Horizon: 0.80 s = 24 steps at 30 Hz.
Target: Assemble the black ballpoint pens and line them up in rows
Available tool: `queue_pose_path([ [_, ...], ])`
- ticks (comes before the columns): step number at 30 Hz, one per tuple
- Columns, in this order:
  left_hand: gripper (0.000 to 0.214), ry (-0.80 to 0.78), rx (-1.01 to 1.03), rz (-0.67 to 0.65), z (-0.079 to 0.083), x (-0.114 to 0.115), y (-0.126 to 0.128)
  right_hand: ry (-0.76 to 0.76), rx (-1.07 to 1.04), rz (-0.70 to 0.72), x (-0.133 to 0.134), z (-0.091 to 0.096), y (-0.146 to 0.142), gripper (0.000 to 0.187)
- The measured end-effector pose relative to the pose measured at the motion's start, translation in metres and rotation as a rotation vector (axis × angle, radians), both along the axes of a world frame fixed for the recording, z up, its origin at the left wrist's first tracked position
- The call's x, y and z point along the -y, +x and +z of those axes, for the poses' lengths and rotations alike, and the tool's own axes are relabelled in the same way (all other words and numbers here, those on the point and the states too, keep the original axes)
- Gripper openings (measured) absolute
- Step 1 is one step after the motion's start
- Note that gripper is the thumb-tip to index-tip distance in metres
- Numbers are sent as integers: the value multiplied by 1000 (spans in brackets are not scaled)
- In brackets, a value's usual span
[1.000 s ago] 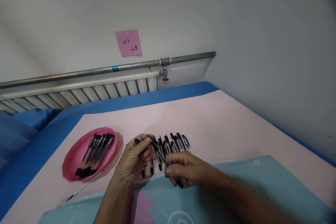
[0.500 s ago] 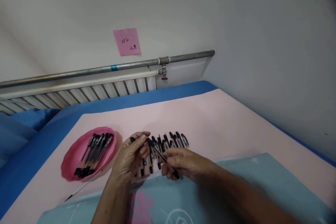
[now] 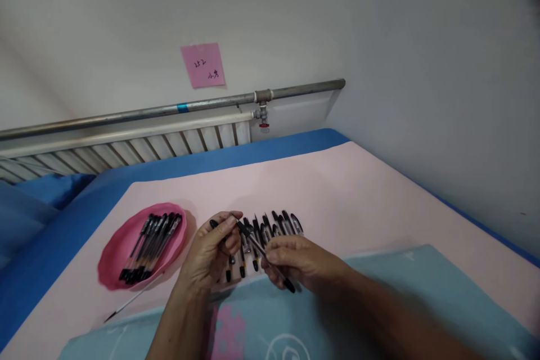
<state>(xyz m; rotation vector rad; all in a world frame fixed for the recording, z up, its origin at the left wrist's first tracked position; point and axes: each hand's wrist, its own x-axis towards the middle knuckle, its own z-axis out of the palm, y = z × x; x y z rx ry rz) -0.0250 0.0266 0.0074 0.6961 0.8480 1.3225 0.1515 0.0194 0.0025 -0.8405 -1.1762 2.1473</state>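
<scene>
My right hand (image 3: pixel 291 259) is closed around the barrel of a gel pen (image 3: pixel 256 244), held at a slant. Its black end points down to the right, while the uncapped writing end reaches up toward my left fingertips. Closed in a pinch, my left hand (image 3: pixel 217 244) has a black pen cap (image 3: pixel 214 224) showing beside its thumb. Whether the left fingertips touch the pen's tip is hard to tell. Behind both hands lies a loose row of pens (image 3: pixel 278 225) with black ends, partly hidden by my fingers.
A pink scalloped dish (image 3: pixel 113 236) holding a bundle of pens (image 3: pixel 154 244) sits at the left. A thin white stick with a dark tip (image 3: pixel 130 305) lies before it. The pink tabletop (image 3: pixel 320 191) meets a teal cloth (image 3: pixel 379 275) in front; a radiator (image 3: pixel 169 143) stands behind.
The pen in my right hand has shifted slightly down and to the right, its black end further out past the fingers. My left hand stays nearly still.
</scene>
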Motion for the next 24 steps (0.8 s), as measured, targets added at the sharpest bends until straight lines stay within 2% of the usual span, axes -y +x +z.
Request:
queue_pose_path([
  [3,12,5,-6,1,1,1,0,-61,-30,-43,1,1,0,19],
  [5,13,6,-16,-4,1,1,1,-118,-44,22,1,1,0,24],
  [7,14,9,-23,-15,1,1,1,-105,-31,73,0,1,0,29],
  [10,14,11,-14,-27,2,1,0,-34,-7,-9,0,-1,0,20],
  [12,14,8,-14,-29,2,1,0,-70,-17,-28,1,-1,-1,21],
  [15,14,3,-20,-22,3,1,0,-134,-26,61,2,0,-1,29],
  [19,16,0,-18,5,3,1,2,7,59,44,-2,-2,1,22],
  [24,15,-13,23,90,1,-3,0,261,340,-66,-6,-7,6,17],
])
